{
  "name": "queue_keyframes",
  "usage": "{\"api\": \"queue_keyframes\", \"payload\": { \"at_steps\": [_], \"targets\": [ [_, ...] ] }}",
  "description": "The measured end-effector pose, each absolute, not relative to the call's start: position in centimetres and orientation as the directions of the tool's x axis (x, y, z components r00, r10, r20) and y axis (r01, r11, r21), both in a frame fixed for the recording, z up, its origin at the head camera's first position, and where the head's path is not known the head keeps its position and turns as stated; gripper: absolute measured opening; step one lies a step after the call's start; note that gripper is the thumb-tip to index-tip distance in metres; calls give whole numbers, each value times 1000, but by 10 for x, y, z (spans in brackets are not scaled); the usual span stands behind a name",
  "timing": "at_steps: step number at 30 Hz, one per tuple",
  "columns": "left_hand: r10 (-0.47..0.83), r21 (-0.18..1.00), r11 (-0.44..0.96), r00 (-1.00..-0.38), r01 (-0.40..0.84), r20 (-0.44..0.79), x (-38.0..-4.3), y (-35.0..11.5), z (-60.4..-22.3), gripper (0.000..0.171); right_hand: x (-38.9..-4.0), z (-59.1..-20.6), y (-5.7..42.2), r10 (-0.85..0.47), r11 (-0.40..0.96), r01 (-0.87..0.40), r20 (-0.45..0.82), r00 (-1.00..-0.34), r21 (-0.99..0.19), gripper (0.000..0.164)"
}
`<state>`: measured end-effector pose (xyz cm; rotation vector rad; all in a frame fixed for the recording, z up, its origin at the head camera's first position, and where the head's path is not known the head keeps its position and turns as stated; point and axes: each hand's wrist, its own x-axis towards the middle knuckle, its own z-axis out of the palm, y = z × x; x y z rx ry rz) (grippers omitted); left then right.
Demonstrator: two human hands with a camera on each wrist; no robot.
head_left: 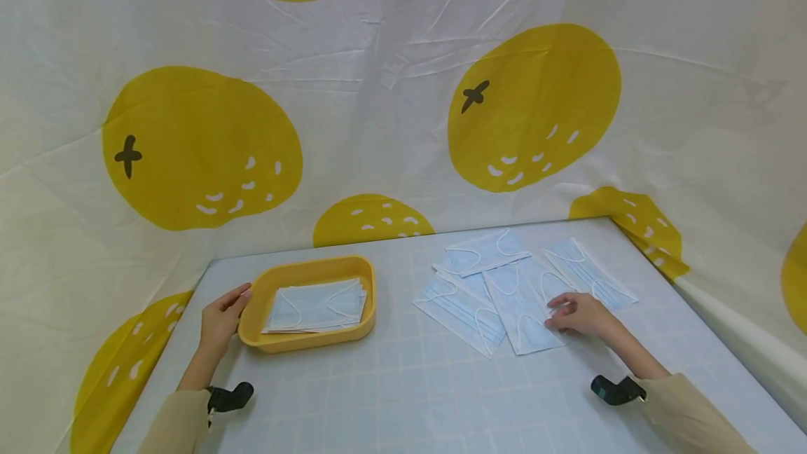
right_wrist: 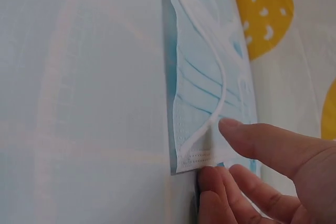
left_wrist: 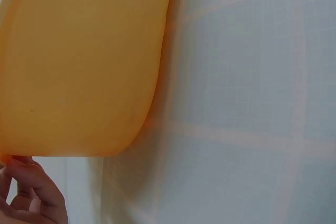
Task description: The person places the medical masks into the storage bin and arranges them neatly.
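At the left, my left hand [head_left: 221, 317] holds the end of a yellow tray [head_left: 309, 343], its fingertips at the rim. The left wrist view shows the tray's outer wall [left_wrist: 79, 66] with the fingers [left_wrist: 44, 184] at its lower corner. Inside the tray lies a stack of light blue face masks [head_left: 312, 303]. My right hand [head_left: 583, 314] is at the right edge of a loose face mask [head_left: 520, 317]. In the right wrist view the thumb hovers over the mask [right_wrist: 202, 82], apart from the curved fingers at its edge.
Several other face masks overlap on the table, among them one at the back [head_left: 485, 254], one at the left [head_left: 463, 310] and one at the right [head_left: 589, 275]. A white curtain [head_left: 378, 139] with yellow fruit prints hangs behind the table [head_left: 403, 398].
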<state>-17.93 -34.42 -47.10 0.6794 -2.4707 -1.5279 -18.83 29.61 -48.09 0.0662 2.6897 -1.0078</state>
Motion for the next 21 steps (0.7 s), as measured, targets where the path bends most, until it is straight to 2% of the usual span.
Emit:
{"api": "queue_keyframes", "payload": {
  "at_steps": [9, 13, 21],
  "targets": [
    [-456, 879, 376, -885, -293, -100, -178, -343, -469, 51, -182, -475, 287, -25, 819, 142, -283, -959, -556, 57],
    [-455, 884, 371, -885, -285, -94, -178, -344, -469, 51, -178, -471, 283, -26, 853, 122, -275, -961, -507, 55],
    [-454, 886, 368, -886, -282, -94, -179, -345, -470, 52, -177, -471, 280, -12, 857, 137, -284, -959, -497, 51]
  ]
}}
